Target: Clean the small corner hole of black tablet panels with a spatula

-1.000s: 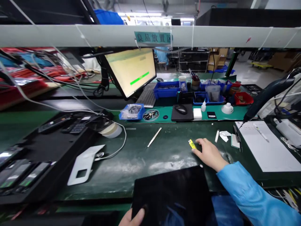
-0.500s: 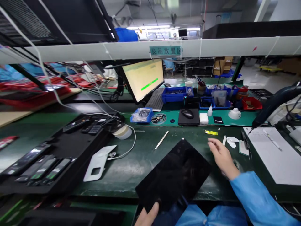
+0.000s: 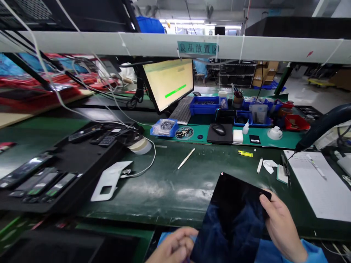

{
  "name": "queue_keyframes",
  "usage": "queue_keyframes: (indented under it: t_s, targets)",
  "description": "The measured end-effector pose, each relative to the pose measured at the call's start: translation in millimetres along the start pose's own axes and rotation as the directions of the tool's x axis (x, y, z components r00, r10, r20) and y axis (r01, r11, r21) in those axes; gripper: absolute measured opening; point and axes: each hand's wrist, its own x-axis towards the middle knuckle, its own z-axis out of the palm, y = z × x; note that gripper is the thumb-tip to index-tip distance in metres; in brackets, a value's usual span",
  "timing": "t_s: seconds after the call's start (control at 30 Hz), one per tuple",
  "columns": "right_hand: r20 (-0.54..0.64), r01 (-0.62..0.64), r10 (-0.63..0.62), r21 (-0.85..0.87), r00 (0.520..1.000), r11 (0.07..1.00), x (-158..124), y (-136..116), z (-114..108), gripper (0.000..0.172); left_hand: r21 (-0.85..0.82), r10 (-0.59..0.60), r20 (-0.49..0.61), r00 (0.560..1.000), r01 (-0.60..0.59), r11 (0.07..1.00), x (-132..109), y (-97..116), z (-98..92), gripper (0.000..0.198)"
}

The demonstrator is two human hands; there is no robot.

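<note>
A black glossy tablet-like panel (image 3: 233, 219) is tilted up over the front edge of the green bench. My right hand (image 3: 282, 223) grips its upper right corner, thumb on the dark face and fingers behind. At the panel's lower left edge is my left hand (image 3: 177, 246), its fingers curled; whether they pinch the edge is hidden. Beyond the panel a white stick (image 3: 186, 158) lies on the bench. A yellow-green lighter-like item (image 3: 245, 153) and a crumpled white tissue (image 3: 270, 166) lie behind my right hand.
To the left are a black foam tray (image 3: 82, 160) with phone-like devices and a white bracket (image 3: 109, 180) with a cable. A monitor (image 3: 170, 86), blue bins (image 3: 204, 106) and a mouse (image 3: 218, 129) stand at the back. Paper (image 3: 318, 186) lies right, below a dark hose-like arm (image 3: 323, 124).
My right hand has come down from beside the panel and taken its upper right corner. The panel has turned more upright and shifted right; my left hand has moved to its lower left edge.
</note>
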Motion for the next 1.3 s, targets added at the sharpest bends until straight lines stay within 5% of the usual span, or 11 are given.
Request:
queue_keyframes:
  t_s: [0.1, 0.2, 0.37, 0.57, 0.77, 1.3]
  targets:
    - [0.056, -0.072, 0.072, 0.007, 0.996, 0.997, -6, -1, -2, 0.048, 0.191, 0.151, -0.195, 0.969, -0.113, 0.975, -1, 29, -7.0, 0.049]
    - [0.069, -0.119, 0.117, 0.028, 0.991, 0.992, -9, 2, 6, 0.050, 0.304, 0.298, -0.280, 0.913, -0.210, 0.929, 7, 55, 16.0, 0.047]
    - [0.068, -0.197, 0.196, 0.007, 0.978, 0.980, -14, -2, 16, 0.049, 0.188, 0.429, -0.123, 0.895, -0.403, 0.896, 39, 76, 67.1, 0.060]
    - [0.056, -0.182, 0.183, -0.022, 0.982, 0.983, -25, -7, 2, 0.045, 0.208, 0.362, -0.047, 0.931, -0.345, 0.915, 44, 84, 93.3, 0.046]
    - [0.075, -0.228, 0.229, -0.026, 0.971, 0.973, -30, 2, -20, 0.046, 0.154, 0.345, -0.033, 0.938, -0.336, 0.929, 39, 90, 98.8, 0.042]
    - [0.029, -0.183, 0.185, -0.049, 0.982, 0.982, -36, 1, -23, 0.046, 0.003, 0.349, 0.032, 0.937, -0.349, 0.937, 40, 85, 91.4, 0.034]
